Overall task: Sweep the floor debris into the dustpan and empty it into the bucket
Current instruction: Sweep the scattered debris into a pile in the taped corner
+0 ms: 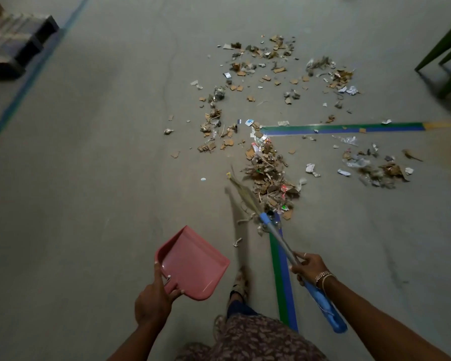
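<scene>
My left hand (154, 295) grips the near edge of a pink dustpan (193, 264), held above the floor with its open mouth facing away from me. My right hand (307, 267) holds the metal shaft of a broom (279, 238) with a blue grip; its straw bristles (242, 194) touch the floor at the left side of a heaped debris pile (271, 181). More cardboard bits and paper scraps (271, 71) lie scattered farther out, and another small heap (378, 170) sits at right. No bucket is in view.
Green-and-blue floor tape (344, 128) runs right and turns toward me (284, 282). A dark pallet (13, 45) sits at top left by a blue floor line. Green furniture legs (448, 56) stand at top right. My foot (240, 285) is between dustpan and broom.
</scene>
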`<action>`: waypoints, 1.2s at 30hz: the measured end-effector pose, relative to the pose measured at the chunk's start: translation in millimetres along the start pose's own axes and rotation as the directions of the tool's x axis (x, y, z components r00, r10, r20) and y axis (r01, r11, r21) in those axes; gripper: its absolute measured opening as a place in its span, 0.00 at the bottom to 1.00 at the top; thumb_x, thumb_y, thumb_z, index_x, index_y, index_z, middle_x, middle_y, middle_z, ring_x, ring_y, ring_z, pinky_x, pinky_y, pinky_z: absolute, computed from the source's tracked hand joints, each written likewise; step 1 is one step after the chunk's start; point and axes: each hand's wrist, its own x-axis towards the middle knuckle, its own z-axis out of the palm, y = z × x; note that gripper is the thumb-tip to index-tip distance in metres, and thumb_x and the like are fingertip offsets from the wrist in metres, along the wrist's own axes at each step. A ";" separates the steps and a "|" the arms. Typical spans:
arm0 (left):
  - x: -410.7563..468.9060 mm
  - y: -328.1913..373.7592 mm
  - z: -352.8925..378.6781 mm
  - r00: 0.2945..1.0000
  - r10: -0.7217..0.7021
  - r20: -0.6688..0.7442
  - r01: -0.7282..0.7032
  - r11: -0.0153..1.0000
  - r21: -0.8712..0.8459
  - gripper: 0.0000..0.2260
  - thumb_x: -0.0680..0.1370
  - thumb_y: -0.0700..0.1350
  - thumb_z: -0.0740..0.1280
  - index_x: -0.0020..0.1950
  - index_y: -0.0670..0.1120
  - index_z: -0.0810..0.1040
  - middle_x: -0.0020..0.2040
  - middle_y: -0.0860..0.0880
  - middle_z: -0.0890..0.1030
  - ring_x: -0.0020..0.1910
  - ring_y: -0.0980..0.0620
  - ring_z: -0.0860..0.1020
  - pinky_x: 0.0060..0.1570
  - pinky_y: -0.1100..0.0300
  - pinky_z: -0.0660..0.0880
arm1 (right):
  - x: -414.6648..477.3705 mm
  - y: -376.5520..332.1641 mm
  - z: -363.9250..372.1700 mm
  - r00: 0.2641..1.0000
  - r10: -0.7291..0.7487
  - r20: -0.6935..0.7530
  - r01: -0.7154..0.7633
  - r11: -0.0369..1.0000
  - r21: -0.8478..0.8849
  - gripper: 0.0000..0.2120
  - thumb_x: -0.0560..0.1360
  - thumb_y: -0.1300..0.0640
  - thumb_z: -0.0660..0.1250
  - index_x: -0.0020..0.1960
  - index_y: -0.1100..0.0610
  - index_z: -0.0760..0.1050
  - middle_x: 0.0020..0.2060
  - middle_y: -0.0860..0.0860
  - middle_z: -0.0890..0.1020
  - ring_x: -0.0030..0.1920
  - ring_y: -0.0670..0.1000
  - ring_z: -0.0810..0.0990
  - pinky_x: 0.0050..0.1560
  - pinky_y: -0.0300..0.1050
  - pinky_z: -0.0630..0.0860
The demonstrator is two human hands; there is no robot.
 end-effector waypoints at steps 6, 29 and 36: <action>-37.5 -14.3 20.1 0.999 0.007 0.036 -0.006 1.000 -0.025 0.53 0.68 0.71 0.69 0.82 0.54 0.45 0.48 0.45 0.84 0.46 0.43 0.83 0.39 0.55 0.72 | -35.5 23.4 9.0 0.976 0.037 0.214 0.005 0.981 -0.193 0.29 0.72 0.67 0.73 0.72 0.60 0.70 0.33 0.64 0.80 0.28 0.56 0.77 0.28 0.46 0.76; -70.1 12.7 41.7 0.994 0.069 0.087 -0.071 0.997 0.027 0.53 0.68 0.72 0.69 0.82 0.54 0.43 0.49 0.46 0.84 0.47 0.45 0.83 0.37 0.56 0.69 | -0.6 61.0 -36.6 0.953 0.136 -0.270 -0.086 0.978 0.188 0.29 0.71 0.66 0.74 0.71 0.62 0.71 0.36 0.61 0.82 0.27 0.56 0.78 0.33 0.47 0.77; -61.6 47.4 39.4 0.991 0.076 0.111 -0.083 0.995 0.056 0.53 0.69 0.70 0.70 0.82 0.54 0.43 0.51 0.44 0.84 0.49 0.44 0.82 0.38 0.57 0.68 | -14.8 77.7 -52.1 0.966 0.051 -0.254 0.029 0.954 0.300 0.31 0.71 0.67 0.74 0.72 0.59 0.70 0.32 0.58 0.81 0.27 0.55 0.76 0.33 0.46 0.75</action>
